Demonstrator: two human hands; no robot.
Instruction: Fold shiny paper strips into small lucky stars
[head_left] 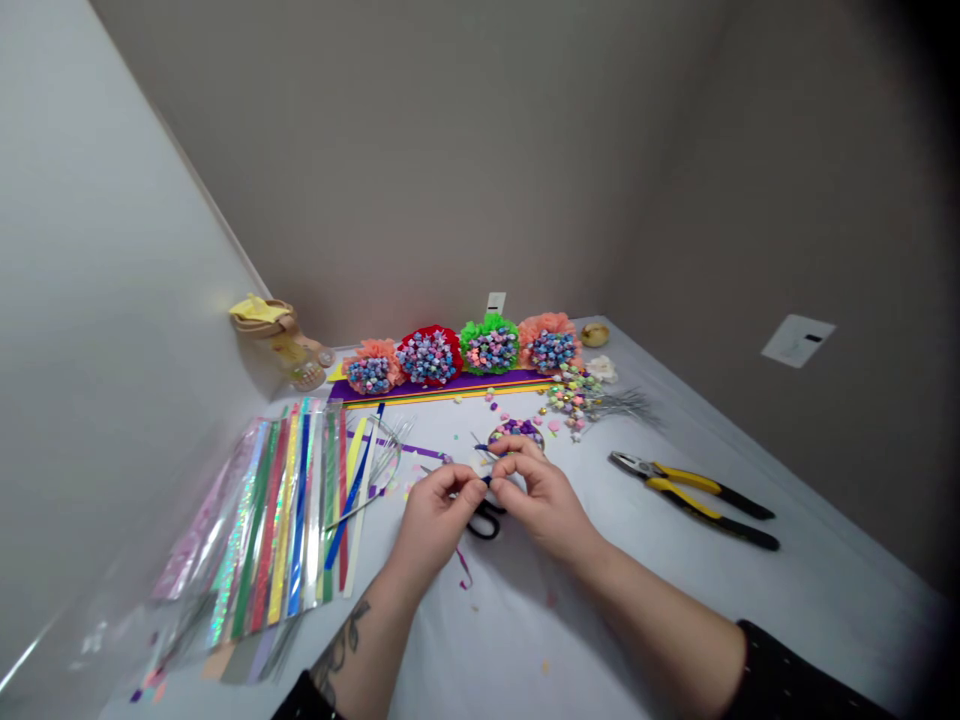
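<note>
My left hand [439, 515] and my right hand [536, 495] meet over the middle of the table, fingertips nearly touching. Between their pinched tips shows a bit of a dark blue paper strip [487, 481]; most of it is hidden by the fingers. Black-handled scissors [486, 526] lie on the table just beneath my hands. Right behind my right hand stands a round container of small purple and pink folded paper stars [517, 432]. A curled purple paper scrap [465, 572] lies in front of my left hand.
Clear-wrapped coloured paper strips [274, 530] cover the left side. Yellow-handled pliers [694, 497] lie to the right. Paper flower bunches filled with stars [491, 348] line the back. Loose stars [571, 392] and thin wires [626, 405] lie behind the pliers. A tape dispenser-like tan object [262, 318] stands back left.
</note>
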